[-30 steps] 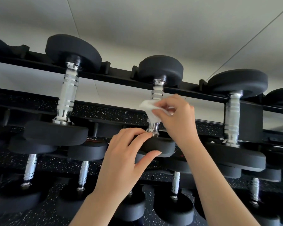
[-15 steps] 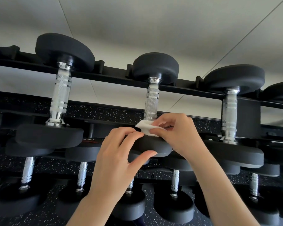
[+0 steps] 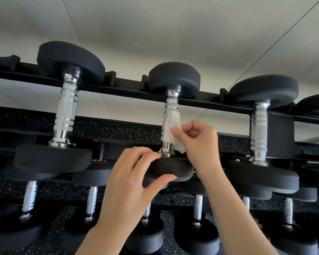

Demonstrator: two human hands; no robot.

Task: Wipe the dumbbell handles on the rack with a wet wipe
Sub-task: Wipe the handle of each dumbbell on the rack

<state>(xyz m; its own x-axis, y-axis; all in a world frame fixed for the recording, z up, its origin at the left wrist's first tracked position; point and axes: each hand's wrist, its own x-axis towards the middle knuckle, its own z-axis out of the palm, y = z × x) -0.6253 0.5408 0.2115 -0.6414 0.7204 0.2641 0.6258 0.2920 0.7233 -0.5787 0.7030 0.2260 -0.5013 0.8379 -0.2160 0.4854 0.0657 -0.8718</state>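
Her right hand (image 3: 195, 142) pinches the wet wipe (image 3: 171, 133) against the middle dumbbell's handle (image 3: 168, 124), which runs upright just left of her fingers, while the left hand (image 3: 134, 179) grips the lower head (image 3: 170, 170) below.

Only a blurred red marking on a lower dumbbell head (image 3: 99, 161); unreadable.

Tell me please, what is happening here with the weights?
A person is cleaning dumbbells on a rack. The right hand pinches a white wet wipe against the lower part of the chrome handle of the middle dumbbell on the top row. The left hand grips the near black head of the same dumbbell. The upper part of the handle is uncovered.
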